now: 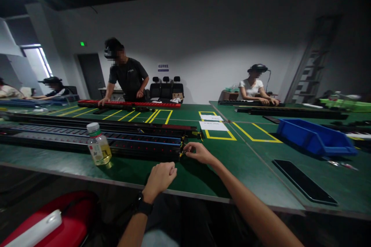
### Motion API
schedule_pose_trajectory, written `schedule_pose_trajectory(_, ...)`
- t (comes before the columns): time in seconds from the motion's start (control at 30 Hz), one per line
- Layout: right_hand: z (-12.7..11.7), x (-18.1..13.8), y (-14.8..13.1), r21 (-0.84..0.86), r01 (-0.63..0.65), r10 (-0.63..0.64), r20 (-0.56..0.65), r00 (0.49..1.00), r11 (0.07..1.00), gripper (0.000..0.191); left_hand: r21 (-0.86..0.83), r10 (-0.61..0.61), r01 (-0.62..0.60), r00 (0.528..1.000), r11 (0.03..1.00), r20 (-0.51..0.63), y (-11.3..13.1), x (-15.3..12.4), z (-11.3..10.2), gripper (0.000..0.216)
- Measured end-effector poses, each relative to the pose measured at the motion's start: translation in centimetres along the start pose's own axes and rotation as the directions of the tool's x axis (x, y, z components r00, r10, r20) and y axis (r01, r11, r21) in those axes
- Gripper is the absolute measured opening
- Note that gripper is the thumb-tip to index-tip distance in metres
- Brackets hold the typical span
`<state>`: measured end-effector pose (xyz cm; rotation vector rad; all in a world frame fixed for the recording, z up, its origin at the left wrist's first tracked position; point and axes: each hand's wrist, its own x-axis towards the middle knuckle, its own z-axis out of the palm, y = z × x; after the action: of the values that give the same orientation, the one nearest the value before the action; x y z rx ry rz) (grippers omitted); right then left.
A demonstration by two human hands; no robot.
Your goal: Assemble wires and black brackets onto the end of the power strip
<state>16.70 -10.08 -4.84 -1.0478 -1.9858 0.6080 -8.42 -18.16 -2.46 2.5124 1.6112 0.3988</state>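
Note:
A long black slotted panel (145, 147) with small red dots and a blue strip lies across the green table. Short yellow wires (182, 154) stick out at its right end. My right hand (200, 152) is at that end, thumb and forefinger pinched on the wires; the fingertips are small and dark here. My left hand (161, 177) is closed in a fist near the table's front edge, apart from the panel, with nothing showing in it. A dark watch is on the left wrist.
A bottle of yellow liquid (99, 148) stands before the panel. White papers (213, 125), a blue bin (314, 135) and a dark phone-like slab (303, 181) lie rightward. Two people (127, 77) (255, 85) work across the table. A red seat (66, 216) is lower left.

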Motion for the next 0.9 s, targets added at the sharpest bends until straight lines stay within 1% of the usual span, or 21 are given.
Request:
schedule_pose_trajectory(0.23,-0.2,-0.1,-0.2,0.033,0.01,-0.01,-0.001,1.0,0.999,0.016,0.015,-0.001,0.001,1.0,1.0,0.005,0.4,-0.2,-0.4,0.027)
schedule_pose_trajectory(0.37,-0.2,-0.2,-0.9,-0.024,-0.004,0.004,-0.007,1.0,1.0,0.013,0.015,-0.001,0.0,1.0,1.0,0.013,0.4,-0.2,-0.4,0.026)
schedule_pose_trajectory(0.5,0.0,-0.3,-1.1,-0.1,-0.001,-0.002,-0.027,1.0,0.995,0.015,0.013,0.003,-0.003,1.0,1.0,0.009,0.3,-0.3,-0.3,0.024)
schedule_pose_trajectory(0.6,0.1,-0.3,-1.1,-0.086,0.016,-0.019,-0.04,0.999,0.996,0.018,0.017,0.01,-0.011,1.0,1.0,0.007,0.3,-0.3,-0.2,0.024)
schedule_pose_trajectory(0.67,0.1,-0.4,-1.2,-0.033,0.009,-0.009,-0.006,1.0,0.999,0.023,0.021,0.012,-0.012,1.0,1.0,0.003,0.2,-0.3,-0.2,0.024)
schedule_pose_trajectory(0.73,0.1,-0.6,-1.5,0.029,-0.035,0.032,0.085,0.996,0.999,0.032,0.024,0.009,-0.009,1.0,1.0,0.002,0.2,-0.3,-0.1,0.024)
schedule_pose_trajectory(0.8,0.1,-0.7,-1.9,0.052,-0.079,0.07,0.156,0.985,0.996,0.04,0.024,0.008,-0.008,1.0,1.0,0.004,0.2,-0.3,0.0,0.024)
schedule_pose_trajectory(0.83,0.2,-0.7,-2.0,0.045,-0.082,0.074,0.165,0.984,0.996,0.042,0.023,0.009,-0.009,1.0,1.0,0.004,0.2,-0.3,0.0,0.024)
schedule_pose_trajectory(0.9,0.2,-0.7,-2.2,-0.003,-0.048,0.048,0.137,0.989,0.999,0.041,0.02,0.014,-0.014,1.0,1.0,0.0,0.2,-0.3,0.0,0.023)
